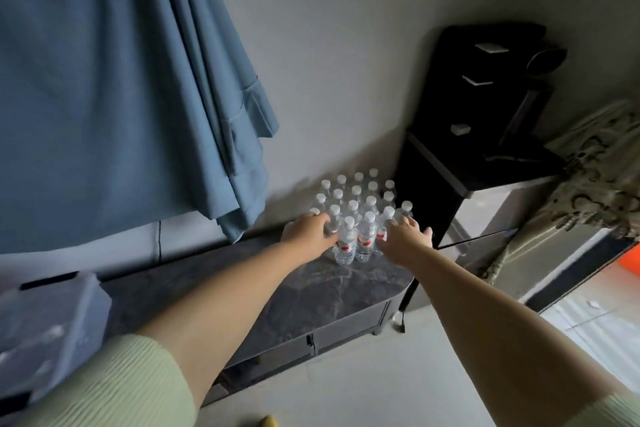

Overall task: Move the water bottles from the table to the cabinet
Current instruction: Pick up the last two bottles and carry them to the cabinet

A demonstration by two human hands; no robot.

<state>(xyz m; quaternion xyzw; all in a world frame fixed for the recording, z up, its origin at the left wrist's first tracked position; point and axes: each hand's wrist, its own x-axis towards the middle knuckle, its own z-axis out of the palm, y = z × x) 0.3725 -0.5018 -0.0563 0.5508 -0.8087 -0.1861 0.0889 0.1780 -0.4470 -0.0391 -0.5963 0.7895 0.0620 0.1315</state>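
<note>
Several clear water bottles (356, 215) with white caps and red labels stand packed together at the right end of a low cabinet with a dark marble top (294, 291). My left hand (306, 230) grips a bottle at the cluster's front left, fingers curled round its body. My right hand (405, 239) reaches to the cluster's front right, its fingers against a bottle there; whether they wrap round it is hidden.
A blue curtain (121, 80) hangs at the left, above the cabinet. A black stand with a machine (491, 97) sits right of the bottles. A clear plastic box (45, 333) lies at the cabinet's left end. Pale floor (346, 388) lies in front.
</note>
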